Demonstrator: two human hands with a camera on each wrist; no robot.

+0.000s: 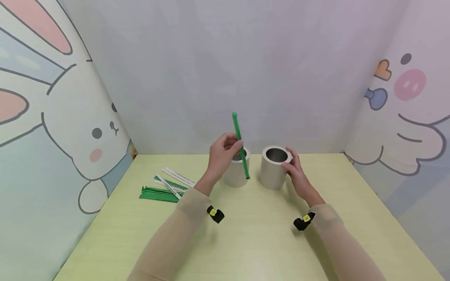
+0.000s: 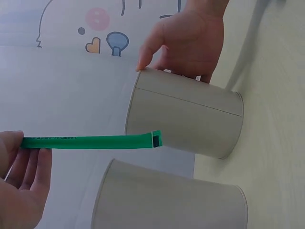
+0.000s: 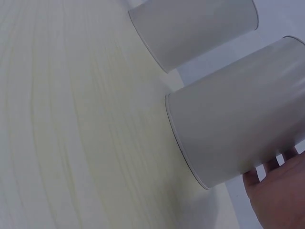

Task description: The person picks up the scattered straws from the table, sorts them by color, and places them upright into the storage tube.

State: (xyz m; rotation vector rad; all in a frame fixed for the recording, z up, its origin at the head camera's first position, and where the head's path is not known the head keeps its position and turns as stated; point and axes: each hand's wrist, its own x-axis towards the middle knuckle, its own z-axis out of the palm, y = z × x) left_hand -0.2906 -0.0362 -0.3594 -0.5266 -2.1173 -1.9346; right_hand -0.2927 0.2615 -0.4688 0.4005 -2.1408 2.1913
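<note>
My left hand (image 1: pixel 223 154) pinches a long, narrow green wrapper packet (image 1: pixel 237 127) between thumb and fingers. The packet stands nearly upright, leaning slightly, in front of a cream round canister (image 1: pixel 234 175). In the left wrist view its far end (image 2: pixel 156 139) shows a small dark patch. My right hand (image 1: pixel 299 179) grips a second cream canister (image 1: pixel 272 175) from its right side, thumb at the rim and the other fingers around the back. This canister is upright on the table, its dark inside showing. Part of the left canister's mouth is hidden behind my left hand.
A loose pile of green packets (image 1: pixel 159 194) and white printed strips (image 1: pixel 178 176) lies on the left of the pale yellow table (image 1: pixel 246 242). A grey back wall (image 1: pixel 246 58) rises behind the canisters, with cartoon-printed panels on both sides.
</note>
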